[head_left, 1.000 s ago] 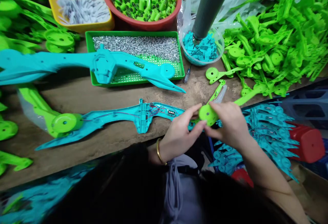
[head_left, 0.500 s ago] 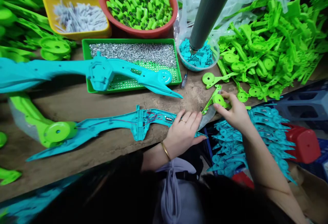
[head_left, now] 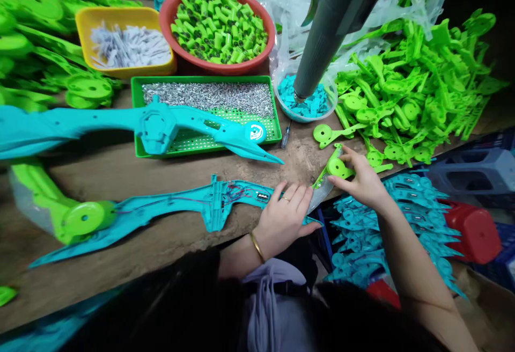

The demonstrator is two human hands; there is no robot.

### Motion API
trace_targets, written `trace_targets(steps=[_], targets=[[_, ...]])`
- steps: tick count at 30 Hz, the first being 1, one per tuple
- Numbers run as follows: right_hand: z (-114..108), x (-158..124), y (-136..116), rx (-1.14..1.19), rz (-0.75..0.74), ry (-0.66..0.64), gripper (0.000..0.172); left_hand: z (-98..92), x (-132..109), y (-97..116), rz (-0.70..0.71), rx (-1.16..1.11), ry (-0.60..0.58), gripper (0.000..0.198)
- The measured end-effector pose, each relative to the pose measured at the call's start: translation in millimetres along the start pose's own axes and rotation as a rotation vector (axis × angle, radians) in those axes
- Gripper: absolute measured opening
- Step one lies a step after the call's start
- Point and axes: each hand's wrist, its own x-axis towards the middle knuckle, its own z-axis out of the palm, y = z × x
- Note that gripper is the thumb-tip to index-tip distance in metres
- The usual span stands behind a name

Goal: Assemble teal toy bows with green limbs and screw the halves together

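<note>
By the blue shell (head_left: 216, 210), hands (head_left: 284, 211) have parted, the right (head_left: 361, 177) holding green disc (head_left: 337, 167).

The left hand (head_left: 284, 215) wears a slim gold-coloured ring (head_left: 286, 198) on one finger; a smooth, rounded gold-coloured bangle (head_left: 257, 248) encircles the wrist above it; the left sleeve (head_left: 177, 293) is black, ending at the forearm; the right forearm (head_left: 410, 255) is bare; a grey-lavender garment (head_left: 295, 317) with matching cord-like strands (head_left: 265, 309) covers the front.

One head-worn camera looks forward and down from close above the bare left hand (head_left: 284, 212), bare right hand (head_left: 360, 180) and flat brown workbench (head_left: 161, 175).
</note>
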Motion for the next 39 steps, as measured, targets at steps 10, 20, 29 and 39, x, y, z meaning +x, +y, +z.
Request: trace_targets(steps=[10, 20, 29, 39], targets=[[-0.3, 0.5, -0.9, -0.123, -0.066, 0.032, 0.054, -0.8, -1.5, 0.3, -0.038, -0.062, -0.022, 0.076], [-1.5, 0.7, 0.1, -0.100, -0.090, 0.004, 0.056, -4.4, -0.3, -2.7, 0.000, -0.161, -0.095, 0.072], [-6.7, -1.1, -0.9, -0.116, -0.127, 0.002, 0.054, -6.2, -0.5, -0.8, 0.038, -0.073, -0.143, 0.050], [-17.8, -49.1, -51.9, -0.285, -0.452, -0.058, 0.041, -38.5, 22.8, -16.7, -0.003, -0.283, -0.407, 0.029]])
